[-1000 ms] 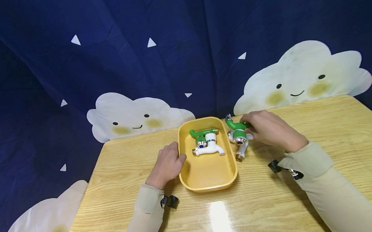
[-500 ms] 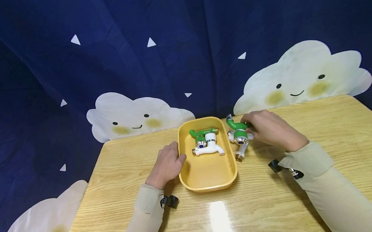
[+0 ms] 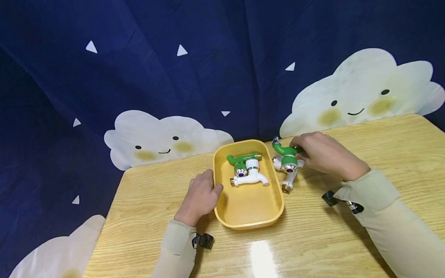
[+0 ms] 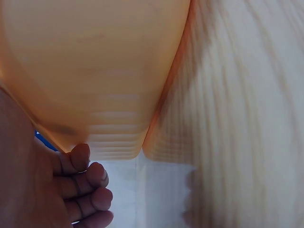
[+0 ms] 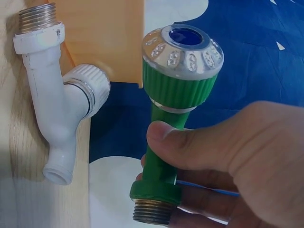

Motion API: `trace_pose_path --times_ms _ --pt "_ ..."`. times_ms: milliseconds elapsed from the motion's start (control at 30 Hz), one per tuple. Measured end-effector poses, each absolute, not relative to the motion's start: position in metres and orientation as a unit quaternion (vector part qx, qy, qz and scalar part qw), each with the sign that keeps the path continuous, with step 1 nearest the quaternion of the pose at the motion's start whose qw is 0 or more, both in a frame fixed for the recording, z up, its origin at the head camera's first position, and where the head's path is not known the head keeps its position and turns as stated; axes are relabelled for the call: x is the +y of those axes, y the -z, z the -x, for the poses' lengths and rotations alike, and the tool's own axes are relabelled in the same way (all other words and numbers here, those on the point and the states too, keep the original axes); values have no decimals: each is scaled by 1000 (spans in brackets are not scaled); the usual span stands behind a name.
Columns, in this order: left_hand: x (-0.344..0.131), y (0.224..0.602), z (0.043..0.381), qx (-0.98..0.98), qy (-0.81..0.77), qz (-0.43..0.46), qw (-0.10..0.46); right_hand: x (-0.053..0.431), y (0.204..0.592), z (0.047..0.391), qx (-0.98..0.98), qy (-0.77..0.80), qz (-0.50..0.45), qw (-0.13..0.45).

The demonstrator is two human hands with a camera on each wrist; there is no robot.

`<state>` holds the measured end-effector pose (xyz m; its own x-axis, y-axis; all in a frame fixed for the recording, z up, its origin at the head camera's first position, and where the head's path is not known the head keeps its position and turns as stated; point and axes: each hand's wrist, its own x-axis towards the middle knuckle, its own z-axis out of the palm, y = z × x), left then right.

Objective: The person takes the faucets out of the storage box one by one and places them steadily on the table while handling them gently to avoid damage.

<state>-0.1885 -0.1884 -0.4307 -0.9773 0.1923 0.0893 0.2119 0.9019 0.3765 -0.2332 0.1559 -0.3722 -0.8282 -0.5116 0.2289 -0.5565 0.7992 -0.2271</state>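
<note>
In the head view my left hand [image 3: 199,197] holds the left rim of a yellow plastic basin [image 3: 249,227], thumb over the edge; its fingers [image 4: 97,175] show at the outer wall in the left wrist view. A green tap [image 3: 242,159] and a white tap [image 3: 252,178] lie together inside the basin. My right hand [image 3: 323,157] pinches another green tap [image 5: 164,156] by its threaded end, thumb in front and fingers behind. That tap has a silver-topped knob and is raised over a second white tap [image 5: 52,90] lying on the table, partly covering it in the head view.
The wooden table [image 3: 147,210] extends to both sides of the basin. Behind it hangs a dark blue curtain [image 3: 211,72] printed with clouds and white triangles. Black wrist devices are strapped to both sleeves.
The green tap in my right hand has shifted very slightly to the right. My left hand and the basin stay where they were.
</note>
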Motion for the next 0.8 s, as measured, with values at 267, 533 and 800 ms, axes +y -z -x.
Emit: trace_pose_path --times_ms 267,533,800 --pt "-189 431 188 -974 200 103 23 157 373 235 -946 -145 -281 71" --pt "-189 432 189 -975 199 101 22 159 375 238 -948 -141 -278 62" --pt "-189 431 189 -975 200 100 18 162 378 239 -950 -141 -273 59"
